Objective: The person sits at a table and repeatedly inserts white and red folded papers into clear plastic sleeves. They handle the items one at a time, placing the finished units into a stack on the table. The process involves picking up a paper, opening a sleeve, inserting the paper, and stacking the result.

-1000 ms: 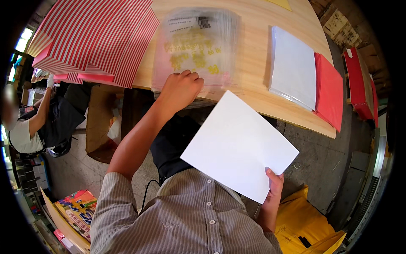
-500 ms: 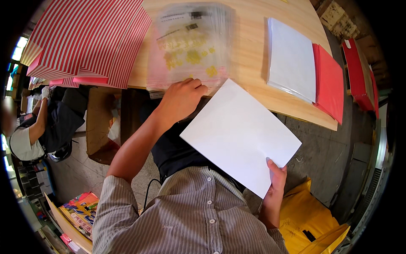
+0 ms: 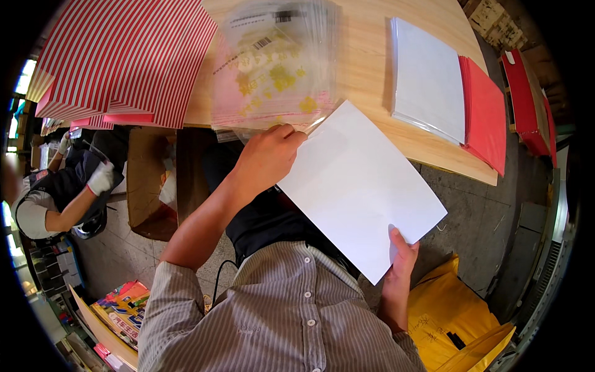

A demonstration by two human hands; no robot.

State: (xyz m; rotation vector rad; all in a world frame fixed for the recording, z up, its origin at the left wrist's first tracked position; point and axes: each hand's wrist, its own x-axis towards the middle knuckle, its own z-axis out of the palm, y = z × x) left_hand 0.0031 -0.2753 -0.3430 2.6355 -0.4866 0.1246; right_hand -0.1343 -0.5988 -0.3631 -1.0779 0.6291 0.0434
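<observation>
My right hand (image 3: 401, 260) grips a white paper sheet or thin pad (image 3: 365, 192) by its near right corner, thumb on top. The paper is tilted, and its far corner reaches the table edge beside the plastic bags. My left hand (image 3: 269, 154) is closed in a pinch on the near edge of the top clear plastic bag (image 3: 266, 80), which has yellow and pink print. A shiny lifted strip of that bag shows between my fingertips and the paper's far corner. The undersides of my left fingers are hidden. More bags lie stacked under the top one.
Red-and-white striped stacks (image 3: 130, 56) stand at the table's left. White packs (image 3: 427, 80) and red sheets (image 3: 482, 115) lie at its right. A cardboard box (image 3: 152, 186) stands under the table edge; a yellow bag (image 3: 458, 322) lies at lower right. Another person (image 3: 68, 186) works at far left.
My left hand has drawn the top bag's edge toward me and slightly right, shifting the bag. The paper's far corner has moved up beside that edge. The other person's gloved hand has moved.
</observation>
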